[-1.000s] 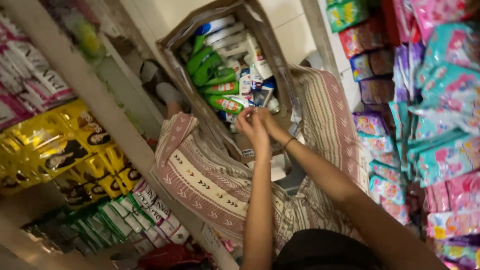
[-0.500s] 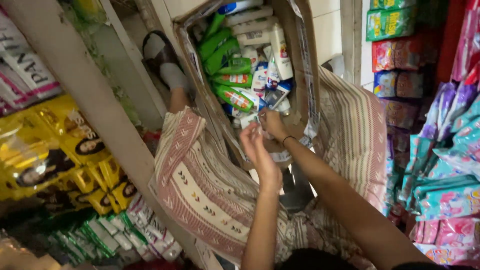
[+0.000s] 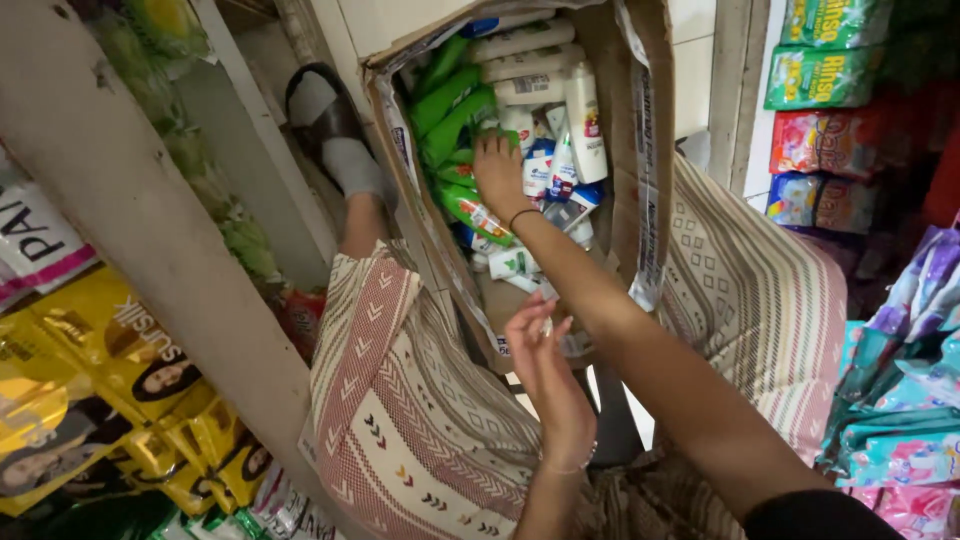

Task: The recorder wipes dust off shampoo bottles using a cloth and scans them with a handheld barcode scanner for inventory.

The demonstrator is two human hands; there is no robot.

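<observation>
The cardboard box (image 3: pixel 640 150) sits between the knees, holding green tubes (image 3: pixel 450 100) and white bottles (image 3: pixel 585 120). The right hand (image 3: pixel 497 175) reaches in with the arm extended, palm down, fingers spread on the tubes, gripping nothing. The left hand (image 3: pixel 545 375) hovers open near the box edge, fingers loosely curled.

Shop: shelves of hanging sachets (image 3: pixel 140 400)

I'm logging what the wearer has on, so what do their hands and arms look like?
Both forearms are bare. The right hand has a thin dark band round the wrist. The left hand has a thin, pale bracelet at the wrist. A dark sleeve edge shows on the right upper arm. No gloves; rings cannot be made out.
</observation>
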